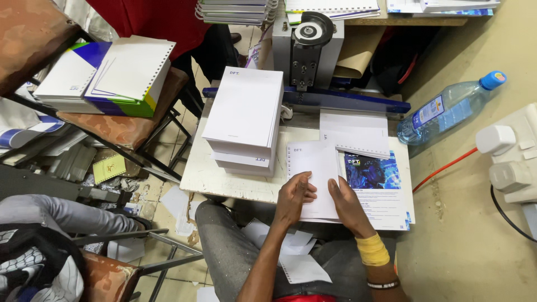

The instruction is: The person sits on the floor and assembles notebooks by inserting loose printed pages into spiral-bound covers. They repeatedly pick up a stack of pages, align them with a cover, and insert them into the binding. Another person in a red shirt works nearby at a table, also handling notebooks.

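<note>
My left hand (295, 196) and my right hand (346, 200) both grip the near edge of a thin sheaf of white punched sheets (314, 168) lying on the small white table (210, 173). The row of punched holes runs along the sheaf's left side. Under and to the right of it lies a blue printed cover sheet (376, 176). A tall stack of white paper (246, 114) stands to the left of the sheaf. Beyond it, a grey punching machine (306, 47) with a blue bar holds another white punched sheet (356, 133).
A plastic water bottle (450, 106) lies on the floor at right, near white wall plugs (512, 159) and an orange cable. A chair at left bears punched booklets (120, 75). Loose sheets (299, 263) rest on my lap. Another person's sleeve (50, 215) shows at lower left.
</note>
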